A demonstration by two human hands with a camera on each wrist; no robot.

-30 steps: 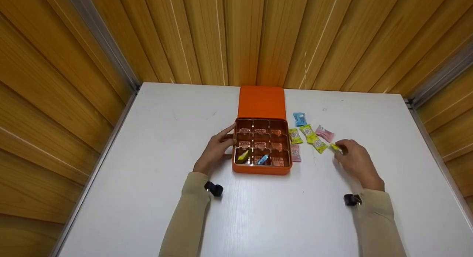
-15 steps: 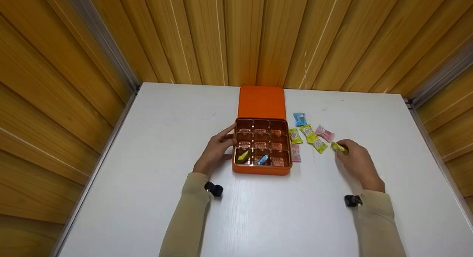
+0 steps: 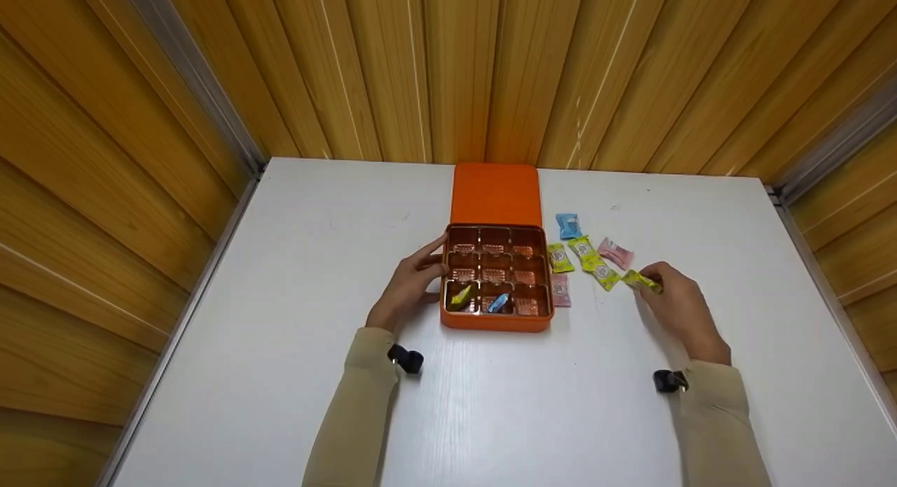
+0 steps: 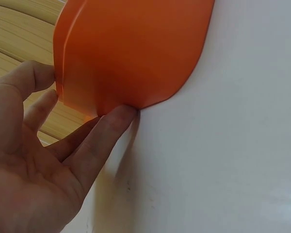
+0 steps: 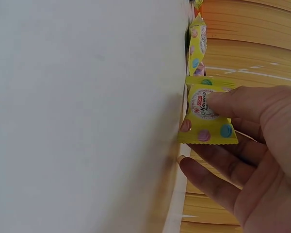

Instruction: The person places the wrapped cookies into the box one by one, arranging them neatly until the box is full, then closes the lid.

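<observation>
Left hand (image 3: pixel 408 282), fingers loosely extended, touches orange square nine-compartment box (image 3: pixel 496 323). Right hand (image 3: pixel 677 303) pinches yellow plastic-wrapped sweet (image 5: pixel 205 124) right of box, thumb hiding part of label (image 5: pixel 199 107). Pink plastic-wrapped sweet (image 3: pixel 561 291) partly hidden by box.

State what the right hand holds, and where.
The right hand pinches a yellow, pillow-shaped plastic packet by one side between its crimped ends, thumb overlapping the label.

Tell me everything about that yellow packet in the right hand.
The yellow packet looks like plastic film, printed with pink and blue discs and a white label partly covered by the thumb. One crimped end is zigzag. It looks sealed, slants in the head view, and is pinched by the right hand's grip just right of another yellow packet.
</observation>
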